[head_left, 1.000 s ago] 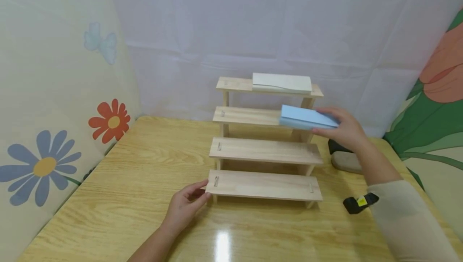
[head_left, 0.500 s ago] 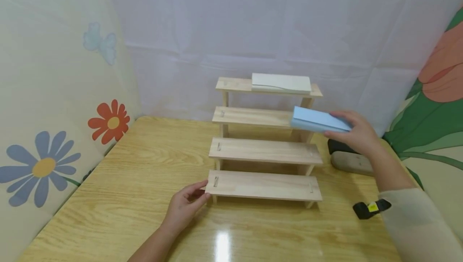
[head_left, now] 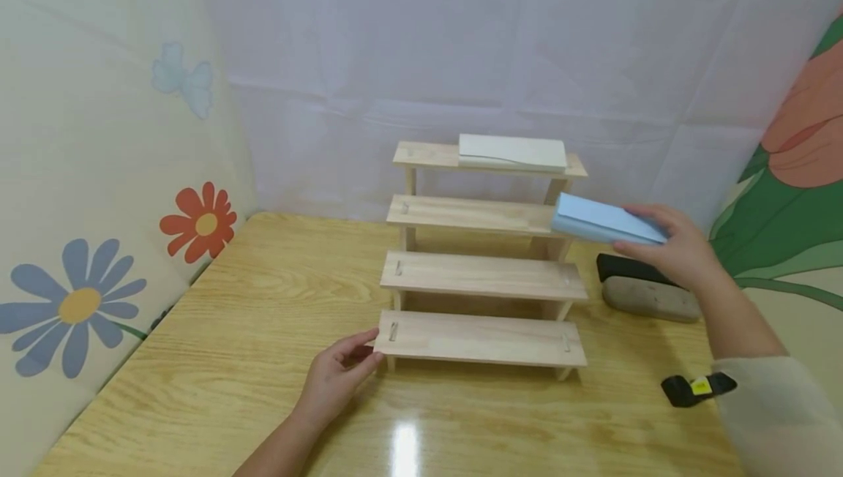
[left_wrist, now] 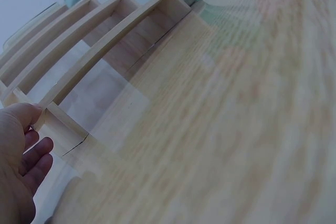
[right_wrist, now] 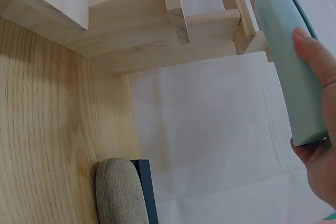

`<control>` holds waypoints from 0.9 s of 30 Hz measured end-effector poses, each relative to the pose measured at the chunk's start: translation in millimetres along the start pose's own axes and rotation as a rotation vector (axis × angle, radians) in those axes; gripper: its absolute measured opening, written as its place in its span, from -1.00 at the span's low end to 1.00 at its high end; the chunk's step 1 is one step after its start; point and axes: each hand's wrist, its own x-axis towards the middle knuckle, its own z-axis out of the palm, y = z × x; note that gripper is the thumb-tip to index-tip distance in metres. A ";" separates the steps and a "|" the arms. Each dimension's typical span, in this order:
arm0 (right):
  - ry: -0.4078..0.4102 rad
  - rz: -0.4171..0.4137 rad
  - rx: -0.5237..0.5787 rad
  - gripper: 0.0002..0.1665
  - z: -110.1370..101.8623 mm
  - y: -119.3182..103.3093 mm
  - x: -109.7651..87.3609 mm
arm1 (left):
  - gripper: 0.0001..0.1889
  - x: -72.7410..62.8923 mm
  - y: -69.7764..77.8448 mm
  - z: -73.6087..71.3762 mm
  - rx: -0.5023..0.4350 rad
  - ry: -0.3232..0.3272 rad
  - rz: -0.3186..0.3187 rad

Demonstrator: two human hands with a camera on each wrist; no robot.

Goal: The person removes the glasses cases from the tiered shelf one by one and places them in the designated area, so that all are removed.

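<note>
The shelf [head_left: 484,274] is matt, bare wood; the counter [head_left: 296,287] shows glossy wood grain. The blue case [head_left: 599,219] looks smooth, the brown case [head_left: 648,299] rough like cloth.

Looks like a small screened-off tabletop set-up; can't tell if home, shop or studio lies beyond. Wood-grain table [head_left: 296,265] w/ cloth-like screens on 3 sides: creased plain white backdrop [head_left: 428,38] at back, daisy-print panel [head_left: 85,148] on L, panel w/ big pink flower & green leaves [head_left: 790,199] on R. 4-tier wooden display stand [head_left: 484,272] mid-table, bright light reflection [head_left: 405,448] on tabletop nr front
</note>
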 end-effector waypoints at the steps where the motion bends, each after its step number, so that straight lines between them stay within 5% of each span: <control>1: 0.002 0.003 -0.004 -0.06 -1.1 1.3 -0.9 | -0.63 0.0 -0.1 0.0 -0.002 0.000 -0.001; 27: 0.065 0.049 -0.055 -0.08 -20.9 35.9 -30.7 | -0.63 0.0 0.1 0.4 0.004 0.003 0.005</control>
